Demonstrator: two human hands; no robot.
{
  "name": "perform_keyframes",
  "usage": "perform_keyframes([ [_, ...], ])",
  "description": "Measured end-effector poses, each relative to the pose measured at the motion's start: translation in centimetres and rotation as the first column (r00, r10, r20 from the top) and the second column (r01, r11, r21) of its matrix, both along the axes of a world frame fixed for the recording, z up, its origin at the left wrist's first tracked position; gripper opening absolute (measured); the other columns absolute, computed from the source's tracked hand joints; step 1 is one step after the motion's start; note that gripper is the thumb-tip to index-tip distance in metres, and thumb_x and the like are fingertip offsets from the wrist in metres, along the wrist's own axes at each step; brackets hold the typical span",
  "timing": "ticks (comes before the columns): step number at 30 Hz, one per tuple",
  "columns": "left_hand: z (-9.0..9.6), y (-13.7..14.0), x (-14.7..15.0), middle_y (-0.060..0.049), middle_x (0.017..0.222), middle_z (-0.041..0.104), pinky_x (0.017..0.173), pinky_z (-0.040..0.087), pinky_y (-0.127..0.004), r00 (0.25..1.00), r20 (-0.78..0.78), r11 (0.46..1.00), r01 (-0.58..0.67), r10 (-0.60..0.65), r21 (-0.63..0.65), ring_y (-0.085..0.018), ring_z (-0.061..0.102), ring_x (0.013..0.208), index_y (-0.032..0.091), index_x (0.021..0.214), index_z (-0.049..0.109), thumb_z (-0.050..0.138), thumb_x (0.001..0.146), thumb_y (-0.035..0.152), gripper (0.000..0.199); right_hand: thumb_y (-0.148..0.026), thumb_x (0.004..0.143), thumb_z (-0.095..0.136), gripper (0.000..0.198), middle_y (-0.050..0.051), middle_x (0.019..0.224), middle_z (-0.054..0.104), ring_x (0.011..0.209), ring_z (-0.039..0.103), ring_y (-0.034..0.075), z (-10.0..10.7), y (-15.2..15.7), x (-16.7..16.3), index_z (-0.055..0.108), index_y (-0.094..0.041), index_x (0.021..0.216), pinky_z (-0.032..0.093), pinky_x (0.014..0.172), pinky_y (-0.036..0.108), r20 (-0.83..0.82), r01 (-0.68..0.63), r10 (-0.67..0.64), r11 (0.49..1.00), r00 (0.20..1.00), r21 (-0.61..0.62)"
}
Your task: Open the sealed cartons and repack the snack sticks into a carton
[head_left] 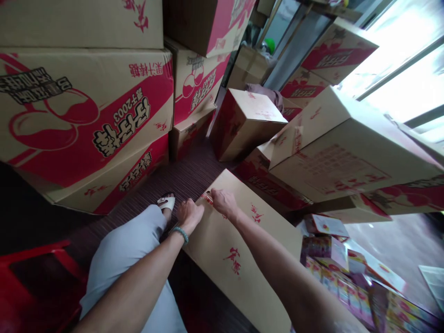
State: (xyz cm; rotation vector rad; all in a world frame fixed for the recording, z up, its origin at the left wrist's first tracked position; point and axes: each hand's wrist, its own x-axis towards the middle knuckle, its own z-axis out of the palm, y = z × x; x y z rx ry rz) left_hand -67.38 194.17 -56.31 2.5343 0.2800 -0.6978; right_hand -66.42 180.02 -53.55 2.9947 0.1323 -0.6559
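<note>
The flat carton (239,249) lies at centre-bottom of the frame, running diagonally toward lower right, its far corner near frame centre. Your right hand (225,202) sits on that far edge w/ fingers pinched around a small red-tipped tool (207,198), prob. a cutter or pen; can't tell which. Your left hand (189,215) rests at the same edge just beside it, fingers curled down on the cardboard, pressing, not gripping anything.

Risks, as I read it:
- If that's a blade, your left fingers are right next to its tip. A slip along the edge could nick them. Keep the left hand behind the tool, not ahead.
- The carton isn't braced on much; pressing at one corner may make it skid or tip toward your knee (128,249) and sandalled foot (167,202) at left of centre.
- The stacked boxes (86,115) at upper left and the tilted box (347,143) at mid-right crowd in close. A bump w/ your elbow could bring one down.
- The loose colourful packs (343,282) at lower right lie just beside the carton; a shift could crush them.
</note>
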Motion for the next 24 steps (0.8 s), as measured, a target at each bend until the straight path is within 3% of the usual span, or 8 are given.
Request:
perform_keyframes([
  [4,-0.1,0.0,0.2,-0.022,0.104,0.069,0.080,0.048,-0.037,1.000,-0.006,1.000,0.001,-0.001,-0.010,-0.034,0.063,0.104,0.008,0.099,0.069,0.048,0.075,0.036,0.042,-0.032,0.097,0.029,0.035,0.012,0.097,0.068,0.088,0.065,0.021,-0.8,1.1,0.1,0.060,-0.019,0.106,0.043,0.072,0.029,-0.006,-0.008,0.008,1.000,1.000,-0.002],
  [11,-0.6,0.2,0.2,-0.023,0.103,0.069,0.077,0.048,-0.036,0.998,-0.059,1.000,0.017,-0.017,-0.012,-0.034,0.064,0.101,0.007,0.098,0.069,0.048,0.077,0.038,0.044,-0.027,0.096,0.030,0.033,0.011,0.093,0.069,0.089,0.066,0.022,-0.5,0.1,-1.7,0.061,-0.020,0.105,0.045,0.073,0.030,-0.037,-0.021,0.020,1.000,0.999,-0.011],
  [18,-0.2,0.5,0.1,-0.023,0.104,0.069,0.075,0.048,-0.035,0.996,-0.086,1.000,0.004,-0.006,-0.030,-0.034,0.064,0.100,0.007,0.098,0.069,0.049,0.078,0.038,0.043,-0.023,0.091,0.040,0.029,0.012,0.090,0.070,0.083,0.066,0.022,-0.1,-4.4,-5.5,0.066,-0.018,0.103,0.042,0.068,0.027,-0.150,-0.003,-0.009,0.997,0.989,-0.082],
  [24,-0.3,0.3,-0.2,-0.024,0.104,0.068,0.075,0.048,-0.037,0.999,-0.039,1.000,0.000,0.000,-0.002,-0.034,0.064,0.100,0.005,0.101,0.067,0.047,0.077,0.039,0.047,-0.035,0.096,0.036,0.035,0.011,0.088,0.070,0.080,0.065,0.021,0.0,-7.2,-9.8,0.066,-0.019,0.101,0.039,0.066,0.026,-0.129,0.063,-0.078,0.991,0.989,-0.117],
])
